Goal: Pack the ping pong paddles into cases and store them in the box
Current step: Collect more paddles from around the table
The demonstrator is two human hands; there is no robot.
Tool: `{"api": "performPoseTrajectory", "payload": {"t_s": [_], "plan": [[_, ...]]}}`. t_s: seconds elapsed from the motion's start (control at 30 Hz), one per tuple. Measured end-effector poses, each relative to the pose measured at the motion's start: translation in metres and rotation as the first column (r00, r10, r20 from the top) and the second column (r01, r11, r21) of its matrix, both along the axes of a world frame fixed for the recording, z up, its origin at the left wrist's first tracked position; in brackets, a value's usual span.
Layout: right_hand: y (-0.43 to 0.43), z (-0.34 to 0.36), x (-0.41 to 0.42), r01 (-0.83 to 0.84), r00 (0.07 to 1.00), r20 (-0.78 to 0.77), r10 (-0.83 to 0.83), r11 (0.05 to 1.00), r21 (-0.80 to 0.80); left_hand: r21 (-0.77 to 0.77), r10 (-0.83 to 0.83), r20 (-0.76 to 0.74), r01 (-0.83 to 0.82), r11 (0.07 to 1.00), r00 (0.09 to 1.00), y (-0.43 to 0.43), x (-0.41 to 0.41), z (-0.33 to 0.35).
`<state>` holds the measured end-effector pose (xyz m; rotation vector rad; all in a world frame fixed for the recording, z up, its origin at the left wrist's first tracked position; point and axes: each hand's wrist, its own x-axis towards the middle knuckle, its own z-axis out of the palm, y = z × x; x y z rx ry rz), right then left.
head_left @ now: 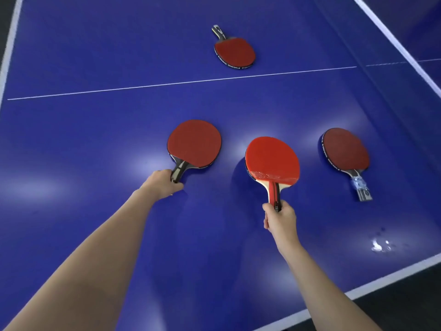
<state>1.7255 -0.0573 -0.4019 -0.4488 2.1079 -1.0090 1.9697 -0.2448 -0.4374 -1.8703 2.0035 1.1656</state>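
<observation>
Blue table point(95, 139) fills the view, crossed by a thin white centre line point(181, 82) and bordered by a broad white edge line point(358, 291) at 5 o'clock. A patch of shiny, wet-looking specks point(379, 244) sits at 4 o'clock, near that edge. Nothing lies between the paddles, which are well apart from one another.

At 12 o'clock, beyond the centre line, the far paddle point(235, 52) lies flat, red face up, with its dark handle pointing away. At 3 o'clock the taped paddle point(346, 150) lies flat, and clear wrapping circles its grey handle.

The left hand point(164, 185) curls round the black handle of the dark-red paddle point(194, 143) at 9 o'clock. Its blade is low on the table, but I cannot tell whether it touches. The right hand point(279, 218) grips the red-and-black handle of the bright-red paddle point(272, 158) in the middle. Its blade looks raised, with a dark shadow under its left edge and pale wood showing at the neck.
</observation>
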Motion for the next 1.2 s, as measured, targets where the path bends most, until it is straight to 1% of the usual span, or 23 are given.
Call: {"api": "performPoseTrajectory", "payload": {"t_s": [0.07,0.17,0.23,0.33,0.43,0.5,0.57,0.67,0.7,0.83,0.93,1.03,1.13,1.2], "plan": [[0.001,0.001,0.005,-0.007,1.000,0.007,0.007,1.000,0.001,0.074,0.111,-0.151,-0.101,0.992,0.982,0.010,-0.009,0.006],[0.004,0.002,0.016,-0.023,1.000,0.016,0.023,1.000,0.001,0.079,0.296,-0.288,-0.286,0.955,0.911,0.044,-0.021,0.012],[0.008,0.002,0.024,-0.037,0.999,0.020,0.037,0.999,-0.004,0.092,0.376,-0.318,-0.366,0.926,0.871,0.082,-0.029,0.011],[0.017,0.000,0.040,-0.075,0.997,0.028,0.076,0.997,-0.022,0.110,0.487,-0.305,-0.478,0.872,0.819,0.145,-0.044,0.007],[0.032,-0.005,0.058,-0.142,0.990,0.005,0.143,0.989,-0.026,0.237,0.636,-0.348,-0.592,0.771,0.689,0.193,-0.058,0.002],[0.042,-0.010,0.069,-0.180,0.984,-0.012,0.180,0.983,-0.035,0.282,0.691,-0.356,-0.633,0.721,0.629,0.214,-0.067,-0.001],[0.052,-0.015,0.078,-0.226,0.974,-0.035,0.225,0.973,-0.043,0.333,0.726,-0.372,-0.647,0.686,0.578,0.229,-0.075,-0.002],[0.059,-0.022,0.089,-0.290,0.957,-0.023,0.289,0.957,-0.029,0.430,0.733,-0.376,-0.594,0.680,0.567,0.236,-0.082,-0.004],[0.059,-0.023,0.091,-0.308,0.951,-0.024,0.307,0.951,-0.020,0.476,0.749,-0.377,-0.580,0.661,0.545,0.235,-0.082,-0.004],[0.056,-0.026,0.094,-0.396,0.914,-0.089,0.396,0.918,0.028,0.654,0.830,-0.415,-0.513,0.557,0.372,0.231,-0.072,-0.007],[0.054,-0.029,0.095,-0.447,0.879,-0.148,0.454,0.891,0.076,0.712,0.860,-0.411,-0.483,0.510,0.302,0.229,-0.067,-0.009],[0.054,-0.031,0.096,-0.514,0.830,-0.170,0.532,0.846,0.138,0.737,0.867,-0.403,-0.459,0.497,0.291,0.228,-0.067,-0.009],[0.051,-0.029,0.095,-0.563,0.789,-0.161,0.593,0.803,0.195,0.756,0.878,-0.386,-0.449,0.476,0.281,0.226,-0.067,-0.006],[0.048,-0.027,0.095,-0.602,0.747,-0.162,0.644,0.760,0.247,0.767,0.889,-0.368,-0.452,0.455,0.271,0.226,-0.066,-0.005]]}}
